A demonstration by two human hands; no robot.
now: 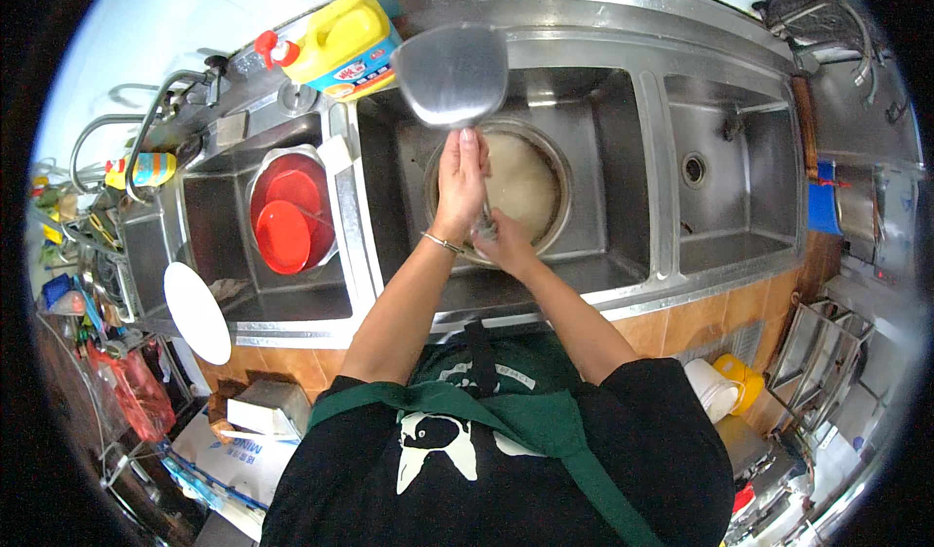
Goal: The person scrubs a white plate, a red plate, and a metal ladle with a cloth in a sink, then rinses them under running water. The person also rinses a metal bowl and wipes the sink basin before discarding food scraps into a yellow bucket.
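Note:
My left hand [461, 182] grips the handle of a metal wok spatula [454, 72], close below its broad blade. The blade is raised over the back of the middle sink. Lower down, my right hand [509, 242] is closed around the handle's lower end. Something greyish and rough shows at its fingers, too blurred to name for certain. Beneath both hands, a round metal basin [560, 215] of cloudy, pale liquid stands in the middle sink basin [609, 182]. My arms and hands hide part of its left and front rim.
Red plates [283, 237] lie in a bowl in the left sink [211, 211]. A white oval plate [197, 313] rests at its front edge. Behind stands a yellow detergent jug [343, 47] with a red pump. To the right is another sink [730, 204] with a drain.

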